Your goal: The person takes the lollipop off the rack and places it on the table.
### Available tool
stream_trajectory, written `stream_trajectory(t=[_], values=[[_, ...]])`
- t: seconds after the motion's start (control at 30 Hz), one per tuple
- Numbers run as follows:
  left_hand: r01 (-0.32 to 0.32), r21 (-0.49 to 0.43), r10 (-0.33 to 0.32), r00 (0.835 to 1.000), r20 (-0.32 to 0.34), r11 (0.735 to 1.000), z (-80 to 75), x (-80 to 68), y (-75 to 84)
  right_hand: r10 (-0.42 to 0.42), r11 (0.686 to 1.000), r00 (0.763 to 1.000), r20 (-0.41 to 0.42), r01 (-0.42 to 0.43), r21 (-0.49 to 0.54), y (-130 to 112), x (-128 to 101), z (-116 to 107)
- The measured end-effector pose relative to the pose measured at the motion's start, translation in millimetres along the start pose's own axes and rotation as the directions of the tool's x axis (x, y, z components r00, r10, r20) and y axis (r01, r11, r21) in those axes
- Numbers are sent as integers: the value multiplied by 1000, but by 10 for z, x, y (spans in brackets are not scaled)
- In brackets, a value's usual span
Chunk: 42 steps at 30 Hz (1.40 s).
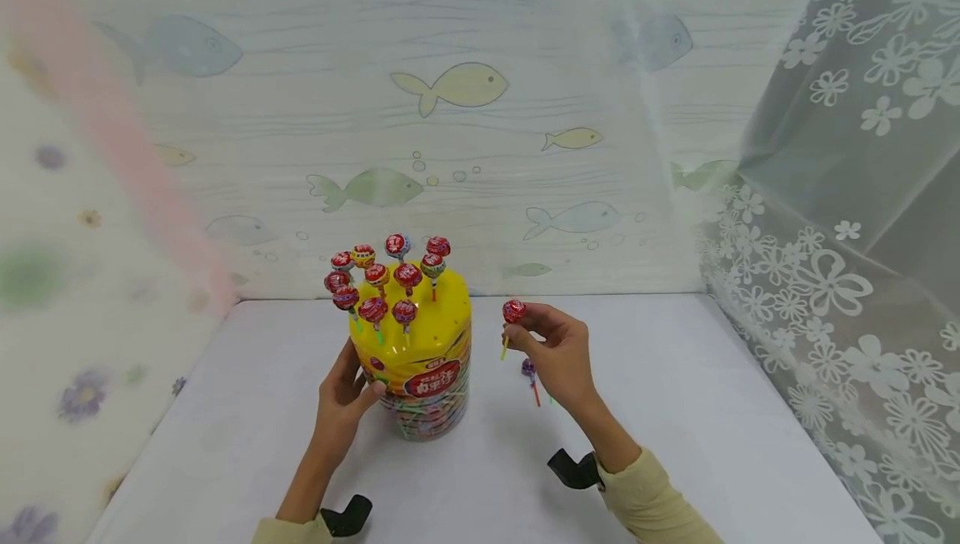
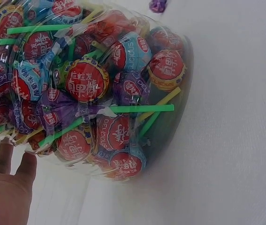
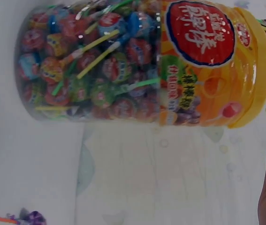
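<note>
Lollipop (image 1: pixel 513 311) in right fingers (image 1: pixel 543 316) over white tabletop (image 1: pixel 495 486); fish-print backdrop (image 1: pixel 480 140)

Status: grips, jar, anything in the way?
Left grip holding candy jar, upright. Right grip pinching red lollipop, apart from yellow lid. Possible obstruction: other lollipops standing in it.

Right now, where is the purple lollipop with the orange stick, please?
In the head view, the purple lollipop lies on the table, right of the yellow-lidded jar and left of the right hand.
</note>
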<state>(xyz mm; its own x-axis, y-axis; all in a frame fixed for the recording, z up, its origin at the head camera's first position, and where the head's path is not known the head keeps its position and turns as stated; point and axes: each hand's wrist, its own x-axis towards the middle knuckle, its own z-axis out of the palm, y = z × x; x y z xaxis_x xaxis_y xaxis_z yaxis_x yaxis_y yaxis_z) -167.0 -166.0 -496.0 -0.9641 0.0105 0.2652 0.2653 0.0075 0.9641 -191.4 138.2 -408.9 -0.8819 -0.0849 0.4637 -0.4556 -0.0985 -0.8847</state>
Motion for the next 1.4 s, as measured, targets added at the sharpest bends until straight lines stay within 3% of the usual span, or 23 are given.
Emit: stream_trajectory(t=[0.8,0.97,1.2,1.3,1.4], values=[[-12,-10,12,1000,2,1000,9,-13,15,169,978,980,-104,-180,-104,555,-323,-538],[-4,-14,4,1000,2,1000,8,-11,12,229,958,958,-171,-253,-135,692,-338,-676],[-5,-15,5,1000,-2,1000,10,-12,16,340,913,922,-184,-370,-172,859,-335,-833],[-10,-16,9,1000,-2,1000,10,-13,17,395,885,898,-195,-429,-181,945,-323,-886],[-4,-16,4,1000,-2,1000,6,-12,14,460,837,864,-206,-499,-225,990,-309,-913]])
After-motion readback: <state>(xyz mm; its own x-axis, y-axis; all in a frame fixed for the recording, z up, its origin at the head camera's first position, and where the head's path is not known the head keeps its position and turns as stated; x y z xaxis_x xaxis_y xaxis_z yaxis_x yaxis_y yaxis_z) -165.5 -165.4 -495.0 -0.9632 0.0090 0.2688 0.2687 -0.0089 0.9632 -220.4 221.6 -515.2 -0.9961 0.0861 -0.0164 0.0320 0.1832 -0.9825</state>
